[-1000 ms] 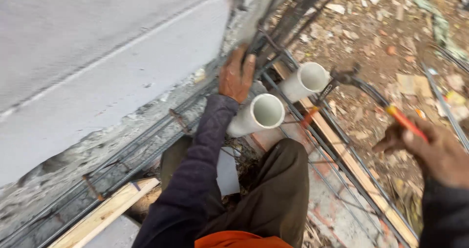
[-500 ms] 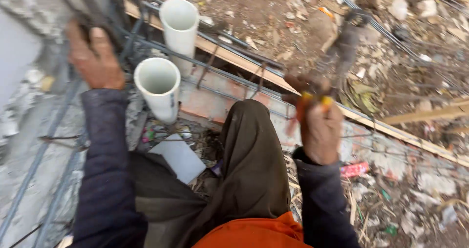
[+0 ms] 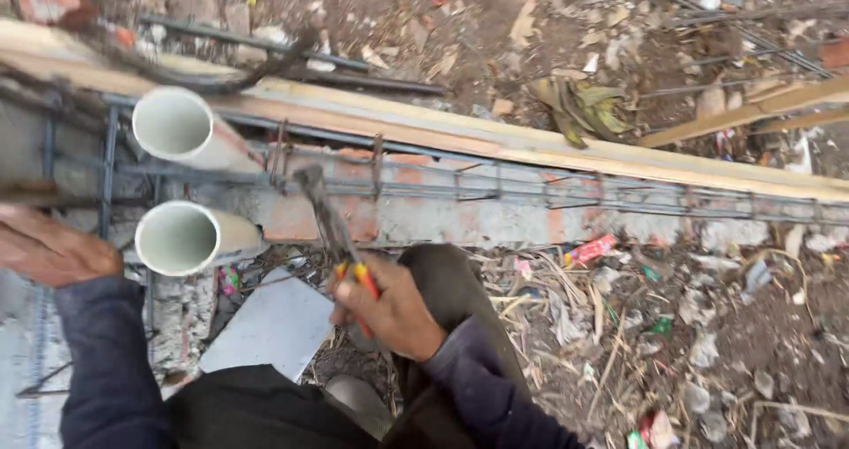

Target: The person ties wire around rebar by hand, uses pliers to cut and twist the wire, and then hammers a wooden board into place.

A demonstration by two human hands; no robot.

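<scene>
My right hand (image 3: 389,312) fingers grip orange-handled steel pliers (image 3: 334,237), jaws at grey rebar cage (image 3: 495,188) beside 2 white plastic pipes (image 3: 181,237); left hand (image 3: 49,250) rests on rebar, grip unclear; keep pliers square on tie

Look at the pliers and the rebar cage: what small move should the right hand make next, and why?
Probably close the pliers on the tie at the rebar and twist. The right hand grips the orange handles, and the pliers' tip already sits at a bar crossing beside the upper pipe. The left hand rests at the cage near the lower pipe. Whether wire is in the pliers cannot be told.
</scene>
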